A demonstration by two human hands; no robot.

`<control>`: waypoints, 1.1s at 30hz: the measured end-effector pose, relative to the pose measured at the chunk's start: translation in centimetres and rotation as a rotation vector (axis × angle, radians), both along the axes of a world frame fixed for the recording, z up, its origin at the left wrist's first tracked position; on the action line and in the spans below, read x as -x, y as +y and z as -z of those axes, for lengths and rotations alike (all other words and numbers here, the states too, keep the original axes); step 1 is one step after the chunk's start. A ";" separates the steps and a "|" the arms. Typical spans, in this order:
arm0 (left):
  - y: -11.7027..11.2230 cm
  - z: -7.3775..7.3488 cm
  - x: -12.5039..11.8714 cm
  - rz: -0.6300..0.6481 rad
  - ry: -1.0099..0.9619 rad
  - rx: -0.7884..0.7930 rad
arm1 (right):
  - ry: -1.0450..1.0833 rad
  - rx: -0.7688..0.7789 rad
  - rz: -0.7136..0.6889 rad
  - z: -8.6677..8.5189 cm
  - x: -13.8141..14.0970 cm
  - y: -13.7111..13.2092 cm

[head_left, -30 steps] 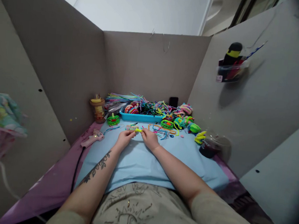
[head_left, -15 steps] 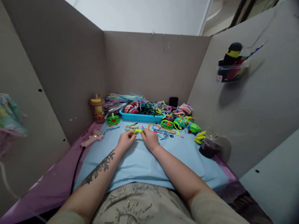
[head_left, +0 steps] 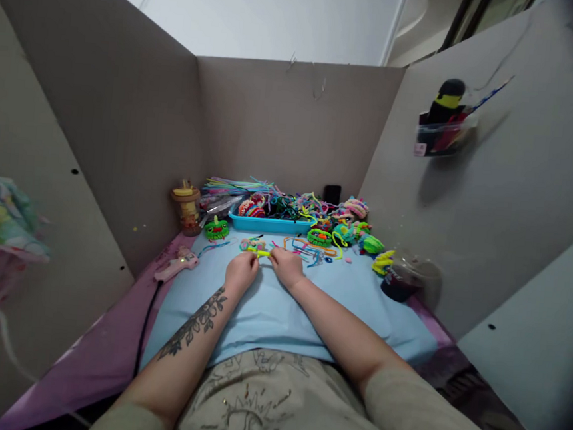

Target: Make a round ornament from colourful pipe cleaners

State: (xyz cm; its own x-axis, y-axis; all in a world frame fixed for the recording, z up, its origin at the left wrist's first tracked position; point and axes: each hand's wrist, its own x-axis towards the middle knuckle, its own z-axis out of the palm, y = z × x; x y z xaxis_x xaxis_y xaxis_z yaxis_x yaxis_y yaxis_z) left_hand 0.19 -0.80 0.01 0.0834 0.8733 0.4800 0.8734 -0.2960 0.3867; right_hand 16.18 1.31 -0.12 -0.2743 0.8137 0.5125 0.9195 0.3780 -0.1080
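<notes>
Between my two hands runs a short bright yellow pipe cleaner (head_left: pixel 263 254), pinched from both sides above the table. My left hand (head_left: pixel 241 269) is closed on its left end, with the knuckles turned upward. Closed on the right end is my right hand (head_left: pixel 286 266); its fingertips are partly hidden. Just beyond the fingers lies a pastel multicoloured fuzzy piece (head_left: pixel 252 244), partly covered by the hands. Loose pipe cleaner pieces (head_left: pixel 316 252) in blue, orange and pink are scattered right of my right hand.
A blue tray (head_left: pixel 273 225) of fuzzy pieces stands at the back. Green fuzzy figures (head_left: pixel 216 228) sit near it. A pink glue gun (head_left: pixel 176 267) with a black cord lies left. A lidded cup (head_left: pixel 186 209) stands back left, a dark drink cup (head_left: pixel 401 282) right. Grey panels enclose the table.
My left hand has rolled slightly, its fingers curling in more around the yellow pipe cleaner. My right hand has barely moved.
</notes>
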 end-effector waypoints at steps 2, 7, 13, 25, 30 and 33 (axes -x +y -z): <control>0.0 -0.1 0.0 0.001 0.012 0.001 | -0.036 0.000 -0.013 -0.1 0.0 -0.1; 0.1 -0.2 0.2 0.004 0.011 -0.004 | -0.100 -0.029 -0.024 -0.1 0.1 0.1; 0.2 -0.3 0.2 0.002 0.065 -0.015 | -0.111 -0.064 -0.077 0.0 -0.2 0.5; 0.8 -0.1 1.0 -0.017 -0.020 -0.058 | -0.132 -0.086 -0.143 -0.4 -0.2 0.0; 1.1 -0.1 1.1 0.009 -0.049 -0.054 | -0.143 -0.101 -0.186 -0.4 -0.3 -0.1; 1.2 -0.1 1.2 0.005 -0.067 -0.048 | -0.129 -0.110 -0.218 -0.2 -0.3 0.0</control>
